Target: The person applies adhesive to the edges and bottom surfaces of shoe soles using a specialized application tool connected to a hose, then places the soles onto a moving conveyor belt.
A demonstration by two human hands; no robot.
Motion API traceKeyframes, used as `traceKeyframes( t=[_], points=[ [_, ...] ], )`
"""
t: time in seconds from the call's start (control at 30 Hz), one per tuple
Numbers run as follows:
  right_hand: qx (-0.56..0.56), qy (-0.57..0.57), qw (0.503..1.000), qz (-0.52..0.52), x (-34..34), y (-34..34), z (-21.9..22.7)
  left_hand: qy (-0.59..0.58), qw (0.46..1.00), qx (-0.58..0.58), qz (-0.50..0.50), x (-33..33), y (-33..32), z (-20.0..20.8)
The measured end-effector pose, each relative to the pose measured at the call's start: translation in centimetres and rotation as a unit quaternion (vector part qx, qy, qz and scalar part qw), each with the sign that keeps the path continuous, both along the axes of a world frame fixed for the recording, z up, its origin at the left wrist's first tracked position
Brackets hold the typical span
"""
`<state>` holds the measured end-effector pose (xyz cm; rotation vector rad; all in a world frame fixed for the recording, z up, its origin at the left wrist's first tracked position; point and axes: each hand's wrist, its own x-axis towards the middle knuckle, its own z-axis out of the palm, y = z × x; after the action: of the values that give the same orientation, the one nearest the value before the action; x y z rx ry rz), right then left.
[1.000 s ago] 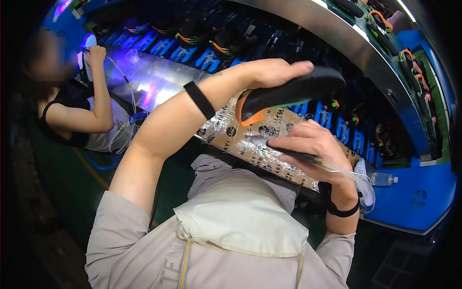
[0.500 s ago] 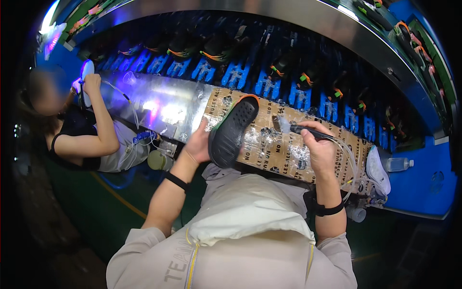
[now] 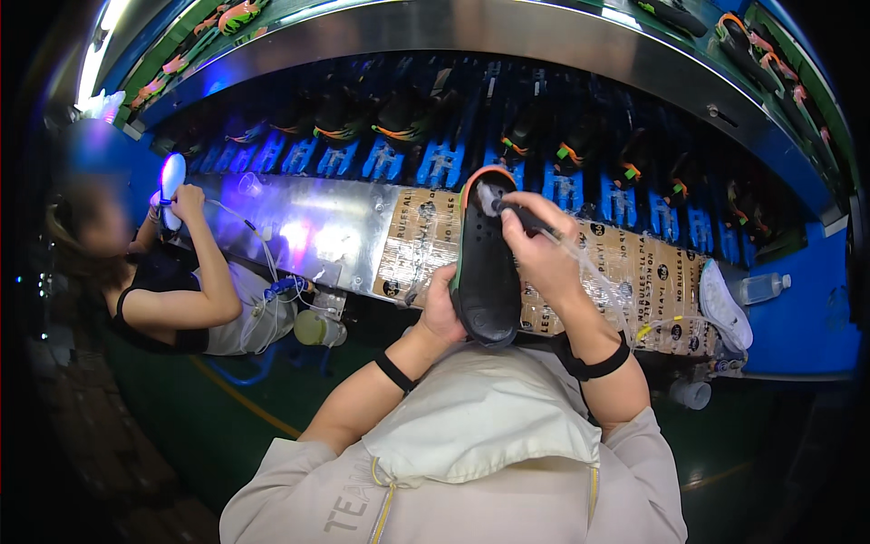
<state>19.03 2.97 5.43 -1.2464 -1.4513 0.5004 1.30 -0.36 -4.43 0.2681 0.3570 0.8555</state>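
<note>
My left hand [image 3: 442,310] grips the left edge of a black shoe sole [image 3: 489,286] and holds it upright over the bench. Its inner face is toward me, dotted with holes near the top, with orange along the toe rim and green down the left side. In my right hand [image 3: 551,254] is a dark-handled brush [image 3: 528,215] with a clear hose [image 3: 594,272] trailing from it. The brush's pale bristles [image 3: 490,199] touch the inside of the sole at its top end; my fingers partly hide the handle.
Printed cardboard [image 3: 419,238] under clear film covers the bench, beside a bare metal stretch [image 3: 349,222]. Beyond runs a line of blue racks [image 3: 441,168] bearing dark shoe parts. A white sole-shaped pad [image 3: 725,308] and clear bottle [image 3: 766,288] lie right. A co-worker [image 3: 172,313] sits left.
My right hand has brought the brush left from above the cardboard onto the sole's top end. My left hand has moved the sole rightward and turned it more upright.
</note>
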Motion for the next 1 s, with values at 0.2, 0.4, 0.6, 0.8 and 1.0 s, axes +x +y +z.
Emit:
traceKeyframes(
  t=[0.2, 0.4, 0.6, 0.8, 1.0],
  points=[
    [-0.051, -0.230, 0.945, 0.225, 1.0, -4.7, 3.2, -0.041, 0.997, 0.046, 0.052, 0.5, 1.2, -0.8],
    [-0.011, -0.139, 0.977, 0.162, 1.7, -4.1, 6.0, -0.093, 0.994, 0.050, 0.026, 1.1, 0.6, 1.0],
    [0.180, -0.134, 0.974, 0.029, -0.5, -1.1, 4.1, -0.072, 0.997, 0.031, 0.016, 1.8, -0.5, 3.7],
    [0.115, 0.080, 0.981, 0.137, 0.6, -0.7, 3.8, -0.061, 0.993, 0.099, 0.025, 1.6, 0.2, 4.7],
    [0.139, -0.109, 0.967, 0.182, 1.4, -0.8, 4.5, -0.083, 0.995, 0.007, 0.052, 2.1, 1.0, 4.2]
  ],
)
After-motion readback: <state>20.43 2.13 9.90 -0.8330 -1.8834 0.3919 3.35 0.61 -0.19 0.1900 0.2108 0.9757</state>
